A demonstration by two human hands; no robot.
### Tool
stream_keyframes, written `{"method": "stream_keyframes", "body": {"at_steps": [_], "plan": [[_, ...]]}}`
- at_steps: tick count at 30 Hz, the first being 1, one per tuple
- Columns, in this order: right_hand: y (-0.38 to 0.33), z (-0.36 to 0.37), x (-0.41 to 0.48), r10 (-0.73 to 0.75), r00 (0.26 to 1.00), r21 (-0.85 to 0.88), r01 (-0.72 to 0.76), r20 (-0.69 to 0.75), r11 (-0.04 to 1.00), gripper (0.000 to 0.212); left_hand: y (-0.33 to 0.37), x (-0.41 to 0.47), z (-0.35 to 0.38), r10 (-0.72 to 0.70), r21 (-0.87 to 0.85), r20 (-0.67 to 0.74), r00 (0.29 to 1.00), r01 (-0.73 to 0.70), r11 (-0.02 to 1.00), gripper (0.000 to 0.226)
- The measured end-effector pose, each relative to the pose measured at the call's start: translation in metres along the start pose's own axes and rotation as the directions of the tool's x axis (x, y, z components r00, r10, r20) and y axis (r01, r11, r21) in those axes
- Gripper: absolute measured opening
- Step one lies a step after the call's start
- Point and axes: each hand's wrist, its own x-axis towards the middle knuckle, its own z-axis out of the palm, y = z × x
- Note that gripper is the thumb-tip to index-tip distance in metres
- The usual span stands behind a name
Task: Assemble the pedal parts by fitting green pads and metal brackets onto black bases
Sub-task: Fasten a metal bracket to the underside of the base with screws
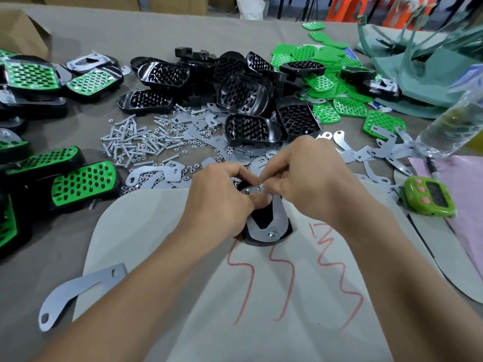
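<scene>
The black base (pixel 261 242) lies at the far edge of the pale card (pixel 156 231), long side pointing away from the person, metal bracket (pixel 278 214) on top; the left hand (pixel 222 197) grips its left side; the right hand (pixel 308 176) pinches a small silver bit (pixel 260 187) at its far end.

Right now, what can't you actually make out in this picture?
All in the head view:
- Fastener pinched by the right hand: too small, and fingertips cover it. Nut or screw, cannot tell.
- Base gripped by the left hand: its far end is under both hands. Its underside faces the table, so any green pad is hidden.
- Bottle: blurred, label unreadable.
- Timer: display too small.
- Pedals at left: cut by the edge.
</scene>
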Motion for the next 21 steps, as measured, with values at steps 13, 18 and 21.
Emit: {"method": "stream_keyframes", "body": {"at_steps": [13, 18, 21], "plan": [[-0.011, 0.006, 0.009, -0.064, 0.997, -0.170, 0.072, 0.053, 0.983, 0.014, 0.003, -0.001, -0.005, 0.061, 0.040, 0.017, 0.998, -0.061, 0.997, 0.046], [0.009, -0.008, 0.002, 0.002, 0.996, -0.075, -0.009, -0.095, 0.997, 0.019, 0.003, -0.002, -0.004, 0.099, 0.012, -0.002, 0.995, -0.099, 0.995, 0.038], [0.014, -0.008, -0.003, 0.018, 0.998, -0.074, -0.022, -0.057, 0.997, 0.021, 0.002, -0.001, -0.003, 0.092, 0.013, 0.001, 0.996, -0.092, 0.996, 0.036]]}}
